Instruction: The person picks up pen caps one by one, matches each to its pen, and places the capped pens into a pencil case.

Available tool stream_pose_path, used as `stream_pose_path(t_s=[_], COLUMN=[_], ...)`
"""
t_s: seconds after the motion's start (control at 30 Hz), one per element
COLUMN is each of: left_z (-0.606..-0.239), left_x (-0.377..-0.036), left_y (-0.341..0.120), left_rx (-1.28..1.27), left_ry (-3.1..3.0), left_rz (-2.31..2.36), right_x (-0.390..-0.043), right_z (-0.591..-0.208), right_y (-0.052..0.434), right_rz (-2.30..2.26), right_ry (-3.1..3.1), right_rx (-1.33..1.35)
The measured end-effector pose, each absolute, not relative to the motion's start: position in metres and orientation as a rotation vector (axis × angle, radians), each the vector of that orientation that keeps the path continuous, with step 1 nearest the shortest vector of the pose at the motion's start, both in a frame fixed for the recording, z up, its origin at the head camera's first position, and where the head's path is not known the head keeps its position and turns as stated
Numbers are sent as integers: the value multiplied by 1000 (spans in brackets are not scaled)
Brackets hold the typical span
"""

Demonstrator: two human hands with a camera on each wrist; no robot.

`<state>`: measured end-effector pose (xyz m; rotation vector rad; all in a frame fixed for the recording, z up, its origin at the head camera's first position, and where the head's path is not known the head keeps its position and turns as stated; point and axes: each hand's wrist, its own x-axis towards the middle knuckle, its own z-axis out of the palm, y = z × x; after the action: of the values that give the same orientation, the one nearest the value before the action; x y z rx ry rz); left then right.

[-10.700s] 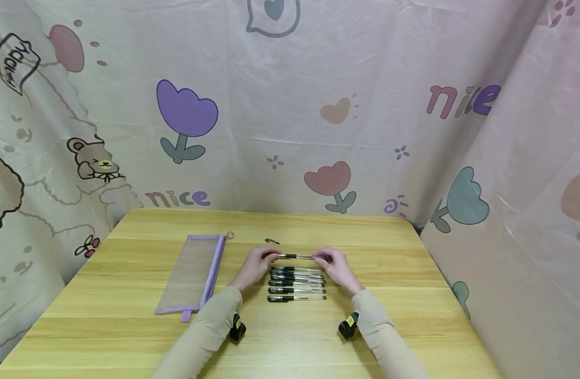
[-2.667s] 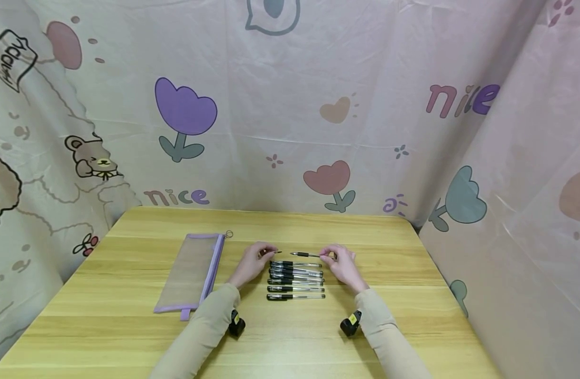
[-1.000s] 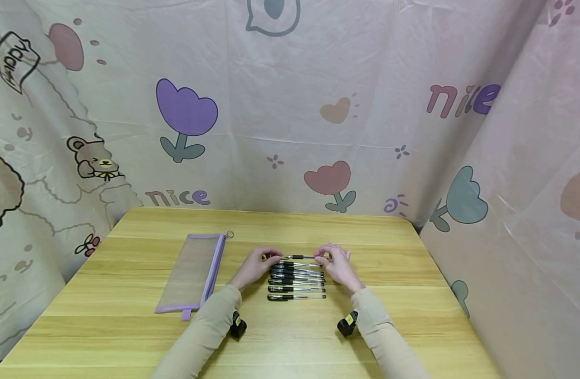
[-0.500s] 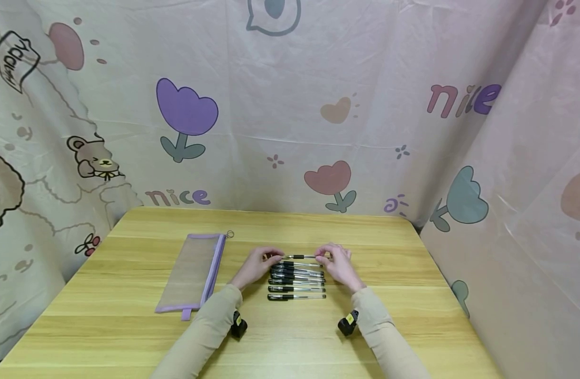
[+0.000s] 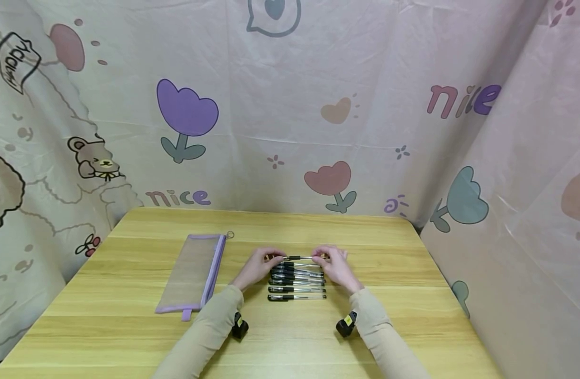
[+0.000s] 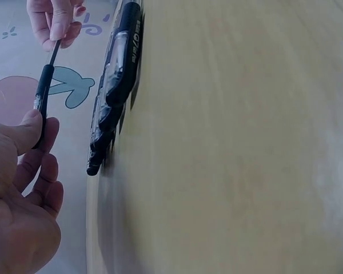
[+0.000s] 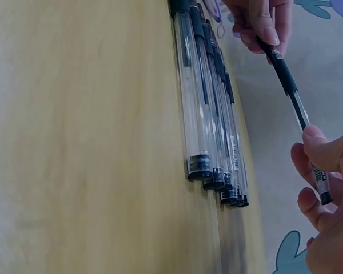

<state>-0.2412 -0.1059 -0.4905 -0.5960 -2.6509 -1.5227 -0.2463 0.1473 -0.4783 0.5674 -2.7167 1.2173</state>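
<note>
Both hands hold one clear gel pen (image 5: pixel 296 258) lengthwise between them, above the far end of a row of similar pens. My left hand (image 5: pixel 258 266) pinches its cap end between thumb and fingers; the black cap (image 6: pixel 39 123) is partly covered there. At the other end my right hand (image 5: pixel 336 267) grips the clear barrel, its black end plug (image 7: pixel 326 197) showing past the fingers. The black rubber grip (image 7: pixel 284 75) lies bare between the hands. Below, several capped pens (image 5: pixel 296 289) lie side by side on the table, caps to the left.
A mesh pouch (image 5: pixel 190 273) with purple edging and a zip lies flat on the left of the wooden table (image 5: pixel 389 326). A metal ring (image 5: pixel 230 235) sits at its upper corner. A printed curtain (image 5: pixel 271 105) hangs behind the table.
The loose black cap behind the hands was gone from the table by 2.7 s ago. Then, the pen's bare tip stood apart from the left hand; since then cap and pen have come together.
</note>
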Motion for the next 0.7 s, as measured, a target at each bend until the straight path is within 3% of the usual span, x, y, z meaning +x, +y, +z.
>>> stream_pose_path(t_s=[0.7], left_z=[-493], left_x=[-240], left_y=[-101], left_rx=[-577], left_ry=[-2571], left_rz=[-1560], right_x=[-248], right_z=[-488], right_y=[143], right_rz=[1470], right_ry=[-2606], right_rx=[552])
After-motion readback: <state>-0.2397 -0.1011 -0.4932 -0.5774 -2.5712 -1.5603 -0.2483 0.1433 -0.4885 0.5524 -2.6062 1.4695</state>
